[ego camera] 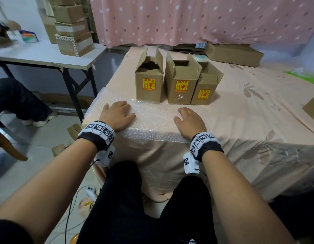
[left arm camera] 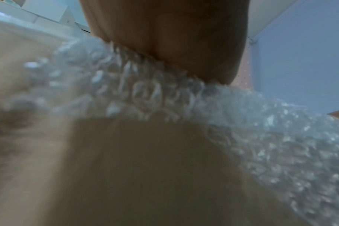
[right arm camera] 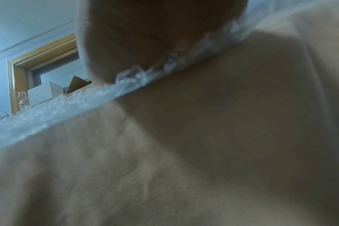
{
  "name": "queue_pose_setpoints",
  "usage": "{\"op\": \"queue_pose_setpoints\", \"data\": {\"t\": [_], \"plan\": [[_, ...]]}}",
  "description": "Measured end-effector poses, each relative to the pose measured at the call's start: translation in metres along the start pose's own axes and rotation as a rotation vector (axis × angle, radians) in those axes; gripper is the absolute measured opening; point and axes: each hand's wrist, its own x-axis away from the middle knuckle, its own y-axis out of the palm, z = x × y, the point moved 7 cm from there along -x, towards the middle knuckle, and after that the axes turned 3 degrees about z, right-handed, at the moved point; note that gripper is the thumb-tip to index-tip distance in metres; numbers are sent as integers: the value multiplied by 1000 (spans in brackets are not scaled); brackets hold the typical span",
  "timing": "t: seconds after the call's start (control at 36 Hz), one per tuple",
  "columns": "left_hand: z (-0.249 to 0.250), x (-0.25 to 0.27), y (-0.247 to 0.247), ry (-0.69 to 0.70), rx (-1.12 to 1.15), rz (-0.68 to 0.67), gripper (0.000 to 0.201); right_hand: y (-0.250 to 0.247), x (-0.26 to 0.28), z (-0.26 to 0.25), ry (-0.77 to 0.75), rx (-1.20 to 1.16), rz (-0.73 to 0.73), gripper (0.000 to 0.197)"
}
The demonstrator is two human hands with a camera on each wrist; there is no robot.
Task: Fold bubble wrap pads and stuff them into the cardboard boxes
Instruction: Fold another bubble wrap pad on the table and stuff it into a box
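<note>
Bubble wrap (ego camera: 152, 115) under left hand (ego camera: 117, 115); right hand (ego camera: 189, 120) too.

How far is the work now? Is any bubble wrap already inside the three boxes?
Done: nothing clearly; the three cardboard boxes stand open, but their insides are too dark to tell. In hand: the left hand and right hand press flat on the bubble wrap, spread at the bed's edge, not yet visibly folded. Left: folding it and stuffing the boxes.
</note>
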Motion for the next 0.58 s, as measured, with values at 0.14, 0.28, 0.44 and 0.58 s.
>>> {"op": "queue_pose_setpoints", "data": {"t": [0.14, 0.28, 0.44, 0.58], "plan": [[-3, -1, 3, 24, -7, 17, 54, 0, -1, 1, 3, -1, 3, 50], [-6, 2, 6, -27, 15, 77, 61, 0, 0, 0, -1, -4, 13, 50], [-8, 4, -1, -49, 43, 175, 52, -2, 1, 0, 1, -4, 18, 50], [-7, 5, -4, -30, 42, 199, 49, -3, 1, -1, -2, -14, 25, 48]]}}
